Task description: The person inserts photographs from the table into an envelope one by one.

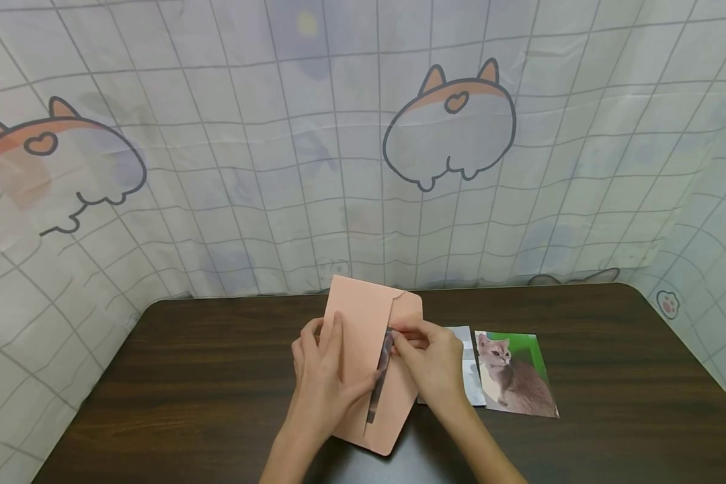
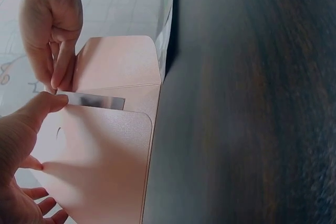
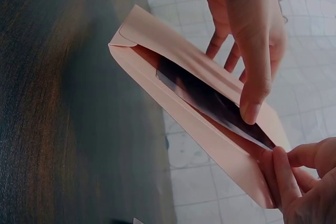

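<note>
A pink envelope (image 1: 358, 309) is held tilted above the table, its flap folded open to the right. Partway inside its mouth sits a dark, glossy photo (image 3: 210, 98), with one long edge showing. My left hand (image 1: 320, 386) grips the envelope from the left, fingers behind it and thumb over the mouth against the photo's edge. At the far end of the mouth, my right hand (image 1: 438, 363) pinches the photo's upper corner between thumb and fingertips. The rest of the photo is hidden in the envelope.
A cat photo (image 1: 520, 383) with a green background lies on the dark wooden table (image 1: 187, 376) to the right. Next to it lies a creased white paper (image 1: 473, 376), partly hidden by my right hand. A grid-patterned curtain (image 1: 248, 168) hangs behind the table.
</note>
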`<state>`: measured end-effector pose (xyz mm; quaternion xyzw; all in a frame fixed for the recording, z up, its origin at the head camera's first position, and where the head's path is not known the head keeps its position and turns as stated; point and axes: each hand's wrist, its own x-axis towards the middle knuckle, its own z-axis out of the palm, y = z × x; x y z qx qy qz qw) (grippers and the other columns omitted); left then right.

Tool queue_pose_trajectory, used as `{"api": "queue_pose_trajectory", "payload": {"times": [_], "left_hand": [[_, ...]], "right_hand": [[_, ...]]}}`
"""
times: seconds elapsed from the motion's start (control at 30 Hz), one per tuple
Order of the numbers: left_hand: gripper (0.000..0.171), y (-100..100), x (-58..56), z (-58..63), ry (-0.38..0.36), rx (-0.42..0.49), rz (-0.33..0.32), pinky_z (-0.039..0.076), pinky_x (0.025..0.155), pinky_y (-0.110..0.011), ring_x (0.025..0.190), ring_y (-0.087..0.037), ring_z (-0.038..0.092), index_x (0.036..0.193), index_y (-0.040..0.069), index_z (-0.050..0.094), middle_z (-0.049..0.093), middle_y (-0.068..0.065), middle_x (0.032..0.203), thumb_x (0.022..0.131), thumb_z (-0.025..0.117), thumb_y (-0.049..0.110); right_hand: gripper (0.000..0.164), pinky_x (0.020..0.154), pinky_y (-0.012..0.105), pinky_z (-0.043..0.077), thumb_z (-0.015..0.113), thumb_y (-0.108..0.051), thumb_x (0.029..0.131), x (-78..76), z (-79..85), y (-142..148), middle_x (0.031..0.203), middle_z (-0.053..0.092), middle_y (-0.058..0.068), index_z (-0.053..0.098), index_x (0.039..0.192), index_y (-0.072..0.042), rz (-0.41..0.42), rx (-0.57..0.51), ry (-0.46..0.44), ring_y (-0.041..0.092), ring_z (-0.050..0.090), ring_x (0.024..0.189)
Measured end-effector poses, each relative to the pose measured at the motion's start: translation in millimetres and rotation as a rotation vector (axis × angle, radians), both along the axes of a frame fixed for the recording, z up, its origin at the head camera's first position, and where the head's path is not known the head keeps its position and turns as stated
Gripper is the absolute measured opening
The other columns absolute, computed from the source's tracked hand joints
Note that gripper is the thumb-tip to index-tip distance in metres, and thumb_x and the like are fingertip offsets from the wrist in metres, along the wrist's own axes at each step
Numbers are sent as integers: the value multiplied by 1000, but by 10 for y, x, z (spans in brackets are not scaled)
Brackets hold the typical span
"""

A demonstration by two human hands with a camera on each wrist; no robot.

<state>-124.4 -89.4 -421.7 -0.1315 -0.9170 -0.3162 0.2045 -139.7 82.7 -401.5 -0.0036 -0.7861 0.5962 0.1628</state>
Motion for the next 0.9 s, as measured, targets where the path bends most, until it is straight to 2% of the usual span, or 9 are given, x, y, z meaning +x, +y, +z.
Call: {"api": "queue_pose_trajectory", "payload": {"times": [0.3, 0.6, 0.9], "left_hand": [[100, 23, 15, 17, 30, -26, -10, 38, 103, -60, 127, -48, 37, 155, -7, 45, 39, -31, 147, 76, 95, 29], [98, 34, 14, 12, 68, -45, 0, 37, 103, -62, 126, -50, 38, 153, -9, 47, 41, -33, 144, 75, 94, 29], [98, 11, 15, 16, 53, -56, 32, 39, 99, -62, 123, -50, 40, 153, -5, 50, 41, -32, 145, 75, 95, 33]], "right_hand": [[10, 65, 15, 55, 75, 4, 90, -19, 17, 13, 86, 79, 17, 80, 98, 6, 1, 3, -43, 26, 79, 75], [11, 64, 15, 54, 75, 4, 90, -5, 19, 7, 88, 79, 17, 80, 99, 6, 9, -17, -36, 25, 79, 75], [11, 66, 15, 54, 77, 2, 90, -7, 12, -3, 89, 80, 15, 81, 100, 4, 7, -1, -20, 26, 80, 79]]}}
